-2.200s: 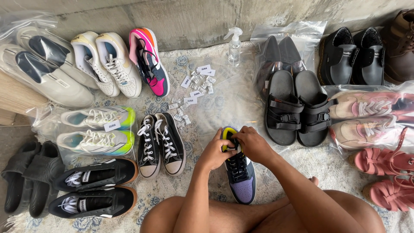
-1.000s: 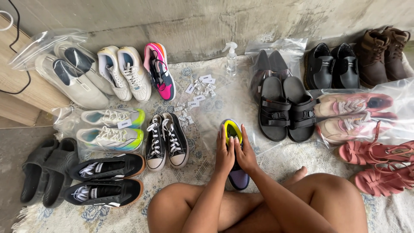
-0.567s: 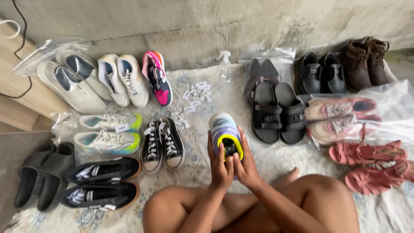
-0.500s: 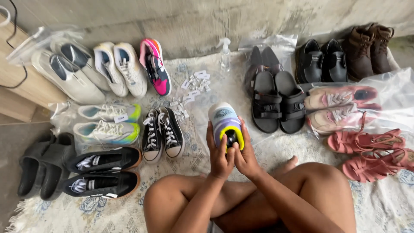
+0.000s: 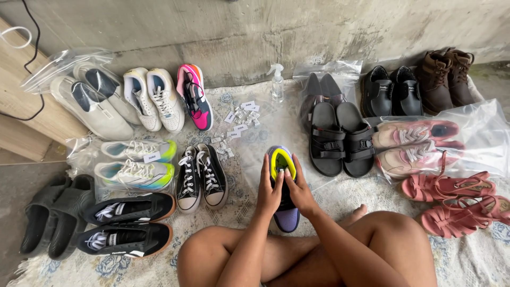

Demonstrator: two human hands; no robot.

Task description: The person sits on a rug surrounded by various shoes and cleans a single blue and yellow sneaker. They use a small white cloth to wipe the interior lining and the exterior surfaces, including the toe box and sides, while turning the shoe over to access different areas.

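Both my hands are on 1 sneaker (image 5: 282,183), purple with a yellow lining, standing on the rug (image 5: 467,260) right in front of my crossed legs. Left hand (image 5: 270,192) is wrapped on its left side, fingers up along the collar. Right hand (image 5: 300,190) clamps the right side, thumb over the opening. Both are closed around the shoe, not loose. The toe points away from me, the heel sits near my shins.

Just left of my left hand: 1 pair of black canvas sneakers (image 5: 202,178). Further left, 2 black trainers (image 5: 127,223) and a bagged white pair (image 5: 135,166). Ahead of my hands, slightly left: a scatter of small white tags (image 5: 236,123) and a clear spray bottle (image 5: 277,84). Just right of my right hand: black strap sandals (image 5: 342,138). Beyond those, bagged pink sneakers (image 5: 411,143) and pink sandals (image 5: 457,199).

Risks as I see them:
- The grip is on the soft upper only. Squeeze too hard and the collar folds in.
- Any swing left clips the canvas pair, it's that close.
- Pushing the shoe forward runs it into the tags and scatters them.
- The bottle looks light. A bump would tip it.
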